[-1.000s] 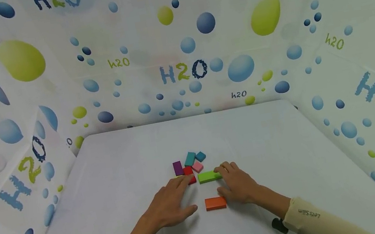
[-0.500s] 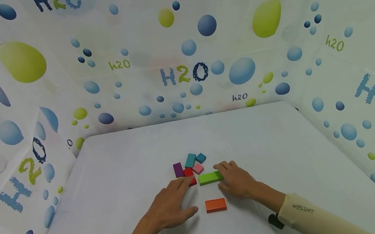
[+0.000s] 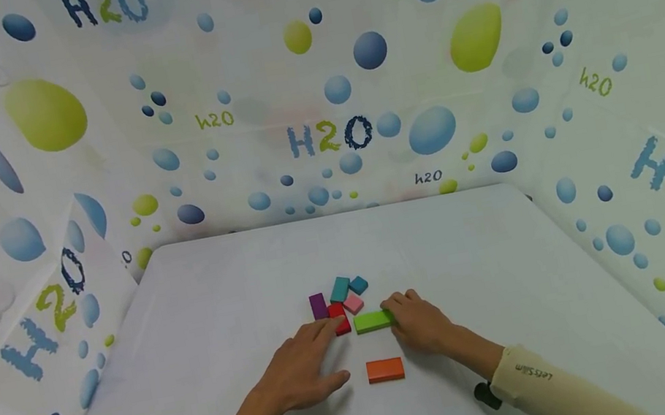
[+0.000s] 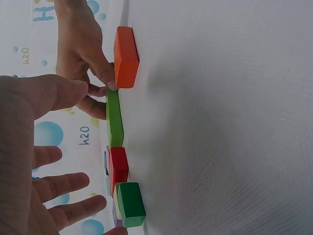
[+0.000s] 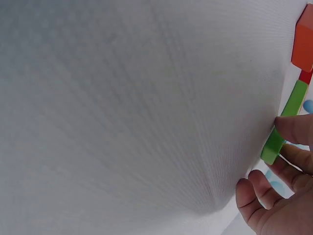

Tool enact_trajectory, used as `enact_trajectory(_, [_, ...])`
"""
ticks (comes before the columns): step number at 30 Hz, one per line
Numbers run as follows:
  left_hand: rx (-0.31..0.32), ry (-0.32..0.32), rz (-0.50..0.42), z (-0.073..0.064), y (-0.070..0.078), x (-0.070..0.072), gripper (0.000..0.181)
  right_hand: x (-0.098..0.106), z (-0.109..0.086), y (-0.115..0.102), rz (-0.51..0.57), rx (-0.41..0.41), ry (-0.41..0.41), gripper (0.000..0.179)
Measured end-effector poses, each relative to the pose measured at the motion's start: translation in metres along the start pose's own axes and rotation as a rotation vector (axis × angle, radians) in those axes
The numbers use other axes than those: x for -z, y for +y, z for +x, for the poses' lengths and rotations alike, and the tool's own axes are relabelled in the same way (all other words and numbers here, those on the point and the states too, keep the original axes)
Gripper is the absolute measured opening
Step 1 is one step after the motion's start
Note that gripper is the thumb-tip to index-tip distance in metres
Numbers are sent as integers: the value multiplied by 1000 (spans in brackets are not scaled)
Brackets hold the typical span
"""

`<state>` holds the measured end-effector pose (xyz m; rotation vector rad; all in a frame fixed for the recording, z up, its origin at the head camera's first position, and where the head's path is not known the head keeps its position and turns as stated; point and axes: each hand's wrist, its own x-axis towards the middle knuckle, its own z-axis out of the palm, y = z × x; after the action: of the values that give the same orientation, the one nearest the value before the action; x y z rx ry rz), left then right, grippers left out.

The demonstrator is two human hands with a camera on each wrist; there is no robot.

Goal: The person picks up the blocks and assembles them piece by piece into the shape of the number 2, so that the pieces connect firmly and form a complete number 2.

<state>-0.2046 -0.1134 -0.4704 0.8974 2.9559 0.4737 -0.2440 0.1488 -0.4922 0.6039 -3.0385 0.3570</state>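
1. Light-green block (image 3: 371, 322) lies on the table (image 3: 451, 238), well short of its far edge, its right end pinched by my right hand (image 3: 421, 323); I'd slide it flat and gently.
2. My left hand (image 3: 302, 367), spread and gripping nothing, shouldn't nudge the red block (image 3: 338, 312); I can't tell whether a fingertip touches it.
3. Dark-green block (image 4: 131, 203) shows only in the left wrist view; the table's near edge is cut off.

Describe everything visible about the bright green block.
The bright green block is a long rectangular bar, smooth and painted-looking. It appears to lie flat on the white table, running crosswise in the head view, beyond the orange block and right of a red block. The right hand's grip pinches its right end between thumb and fingers.
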Motion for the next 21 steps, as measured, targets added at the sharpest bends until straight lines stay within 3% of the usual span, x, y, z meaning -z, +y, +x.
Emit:
enact_trajectory(11, [-1,1,-33,-1,2,-2,84,-4,2,0,-22,7,-10,34])
enact_trajectory(21, [9,-10,12,-1,0,0,85,1,5,0,-20,-3,-47,33])
